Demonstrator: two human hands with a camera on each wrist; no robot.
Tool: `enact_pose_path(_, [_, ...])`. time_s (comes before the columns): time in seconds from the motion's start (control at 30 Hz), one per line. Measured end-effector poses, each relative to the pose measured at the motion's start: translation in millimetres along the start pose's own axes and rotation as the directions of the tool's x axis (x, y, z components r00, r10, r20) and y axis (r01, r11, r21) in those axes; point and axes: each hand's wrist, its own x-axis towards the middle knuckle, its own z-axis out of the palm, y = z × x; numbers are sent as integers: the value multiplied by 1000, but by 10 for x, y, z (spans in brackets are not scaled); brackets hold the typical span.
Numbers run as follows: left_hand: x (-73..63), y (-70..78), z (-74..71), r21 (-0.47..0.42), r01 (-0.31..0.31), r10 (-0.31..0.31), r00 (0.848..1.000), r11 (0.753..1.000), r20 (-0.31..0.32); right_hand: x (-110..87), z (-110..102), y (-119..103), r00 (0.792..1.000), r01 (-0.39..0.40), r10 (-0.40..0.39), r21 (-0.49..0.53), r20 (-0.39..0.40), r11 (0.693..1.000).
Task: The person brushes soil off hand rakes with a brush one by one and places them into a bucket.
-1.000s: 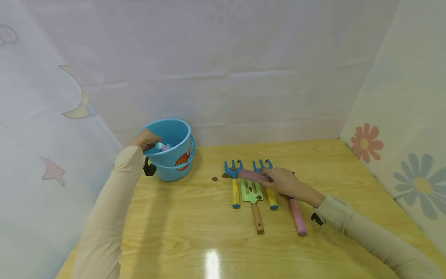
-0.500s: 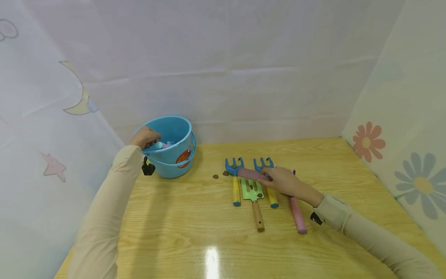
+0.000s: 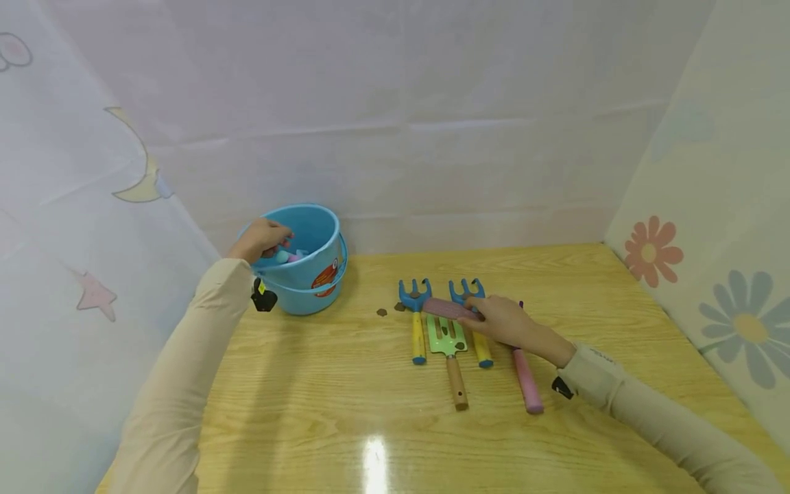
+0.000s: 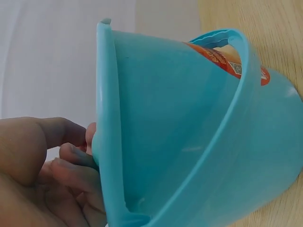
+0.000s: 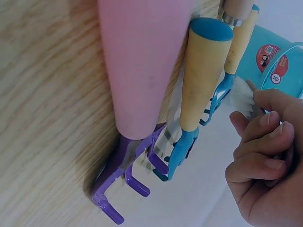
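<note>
My left hand (image 3: 260,240) is over the near-left rim of a light-blue bucket (image 3: 305,288), its fingers loosely bent above the opening. Just under those fingers, a small light-blue and pink thing (image 3: 285,257) lies inside the bucket, mostly hidden. In the left wrist view, the fingers (image 4: 78,172) are right at the rim. My right hand (image 3: 503,321) pinches a brush with a mauve glittery back (image 3: 447,309); its white bristles (image 5: 241,97) show in the right wrist view. The brush is above a green hand fork (image 3: 447,336) and between two blue hand forks with yellow handles (image 3: 418,339).
A hand fork with a pink handle (image 3: 527,384) and purple prongs (image 5: 125,175) lies below my right wrist. Small brown bits (image 3: 382,312) are scattered on the wooden table (image 3: 333,412) near the forks. A pale cloth wall (image 3: 463,137) stands close behind the bucket.
My left hand's fingers have lifted and loosened from the light-blue and pink thing in the bucket. The right hand with the brush has stayed in about the same place.
</note>
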Motion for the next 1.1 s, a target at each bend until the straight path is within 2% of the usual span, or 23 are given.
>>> enact_pose_path(0.13, [-23, 7, -23, -33, 10, -11, 1000, 999, -15, 32, -18, 3, 1000, -2, 3, -4, 5, 1000])
enact_pose_path(0.27, [-52, -8, -43, -10, 1, -1, 1000, 1000, -28, 44, -33, 18, 1000, -8, 8, 2, 14, 1000])
enact_pose_path(0.63, [-123, 64, 39, -1, -43, 43, 999, 999, 9, -17, -75, 59, 1000, -23, 23, -13, 2, 1000])
enact_pose_path(1.1, [-192, 113, 117, 78, -122, 118, 992, 989, 51, -56, -45, 161, 1000, -10, 10, -22, -7, 1000])
